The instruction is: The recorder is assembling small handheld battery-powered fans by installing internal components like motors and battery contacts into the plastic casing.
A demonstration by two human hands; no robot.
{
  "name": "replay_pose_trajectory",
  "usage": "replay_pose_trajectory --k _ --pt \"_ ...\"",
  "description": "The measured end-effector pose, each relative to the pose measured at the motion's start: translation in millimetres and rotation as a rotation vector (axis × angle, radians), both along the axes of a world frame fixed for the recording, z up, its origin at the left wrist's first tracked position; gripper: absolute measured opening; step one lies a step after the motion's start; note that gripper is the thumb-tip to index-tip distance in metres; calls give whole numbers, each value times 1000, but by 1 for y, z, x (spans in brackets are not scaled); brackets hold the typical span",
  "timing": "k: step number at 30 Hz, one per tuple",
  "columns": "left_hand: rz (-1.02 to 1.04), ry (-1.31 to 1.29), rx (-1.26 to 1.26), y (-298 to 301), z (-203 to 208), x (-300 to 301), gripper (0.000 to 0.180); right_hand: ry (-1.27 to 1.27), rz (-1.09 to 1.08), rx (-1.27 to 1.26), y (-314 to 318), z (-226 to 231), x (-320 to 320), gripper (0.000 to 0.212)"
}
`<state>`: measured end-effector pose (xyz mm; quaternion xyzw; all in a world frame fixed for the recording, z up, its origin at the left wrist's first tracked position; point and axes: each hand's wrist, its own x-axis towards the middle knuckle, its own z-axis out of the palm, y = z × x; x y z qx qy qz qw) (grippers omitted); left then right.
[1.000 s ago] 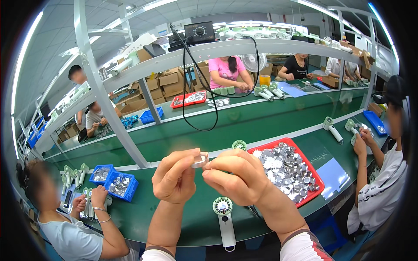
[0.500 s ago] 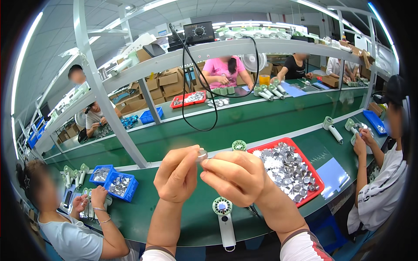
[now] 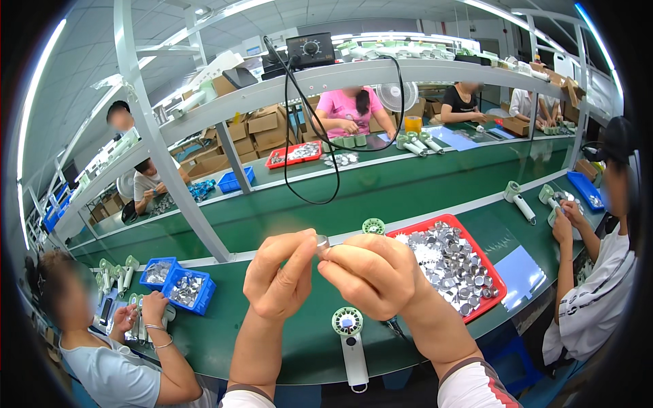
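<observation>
A small round silvery metal cap [image 3: 322, 242] is pinched between the fingertips of my left hand [image 3: 277, 275] and my right hand [image 3: 374, 275], raised over the green bench. Both hands are closed, with the fingers curled; they partly cover the cap. Below them a handheld fan [image 3: 354, 360] lies on the bench, its white handle toward me and its round green head facing up. Beyond my right hand sits another round green fan head [image 3: 373, 226], partly hidden. To the right, a red tray [image 3: 502, 289] holds many silvery metal caps and some white toothed pieces.
Blue bins [image 3: 206, 299] of metal parts stand at the left, beside a co-worker [image 3: 129, 360]. Another co-worker [image 3: 592, 292] works at the right. A pale blue sheet [image 3: 520, 277] lies by the tray. A metal post [image 3: 170, 136] and hanging black cable [image 3: 287, 149] stand ahead.
The cap between my fingertips has shifted slightly right and turned more edge-on. My left fingers have moved a little right with it. The fan and tray stay put.
</observation>
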<state>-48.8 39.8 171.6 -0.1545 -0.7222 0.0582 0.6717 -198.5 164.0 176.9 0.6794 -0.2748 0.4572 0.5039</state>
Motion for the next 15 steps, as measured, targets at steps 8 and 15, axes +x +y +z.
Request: replay_pose_trajectory --k 8,15 --pt "55 -24 -52 1 5 5 47 34 17 37 4 2 1 31" --pt "44 -46 -77 -1 6 7 46 -15 8 51 4 2 0 27"
